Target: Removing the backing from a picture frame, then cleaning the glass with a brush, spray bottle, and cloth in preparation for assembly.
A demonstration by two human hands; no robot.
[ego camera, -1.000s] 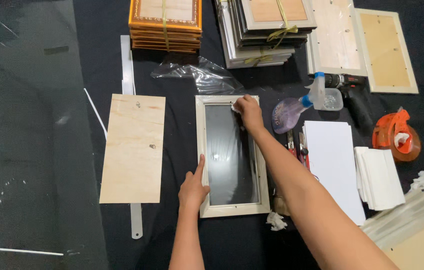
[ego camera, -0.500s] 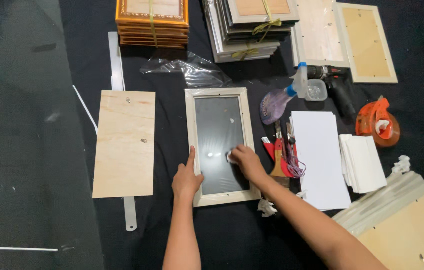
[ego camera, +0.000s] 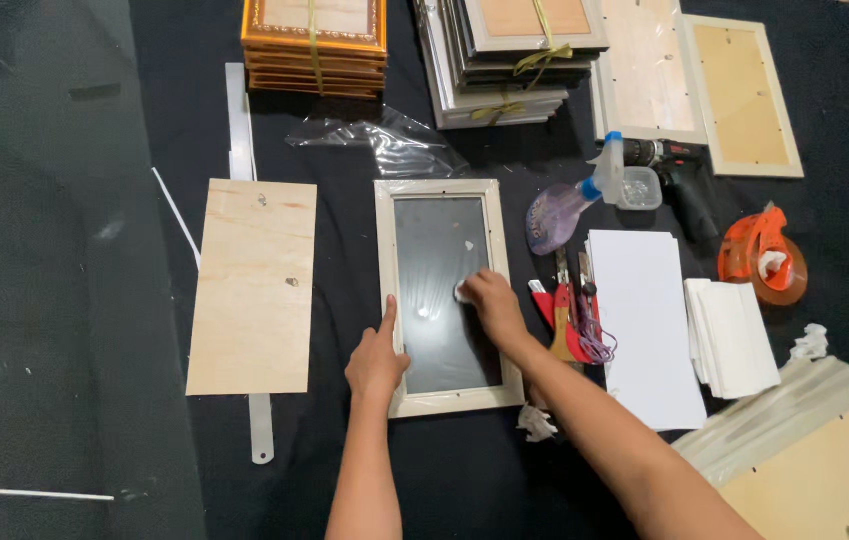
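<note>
Whereas half a second earlier the wiping was lower on the pane, the pale picture frame [ego camera: 449, 296] on the black bench [ego camera: 464, 480] is now steadied by the flat, released left hand [ego camera: 376, 362], while a small white wad [ego camera: 463, 292], mostly hidden, is gripped by the right hand [ego camera: 492, 303] mid-glass.

The black-covered tabletop [ego camera: 444, 480] carries a picture frame [ego camera: 447, 296], plywood board [ego camera: 254, 285], glass sheet [ego camera: 44, 280], white sheets [ego camera: 644, 320], and tape dispenser [ego camera: 762, 255].
</note>
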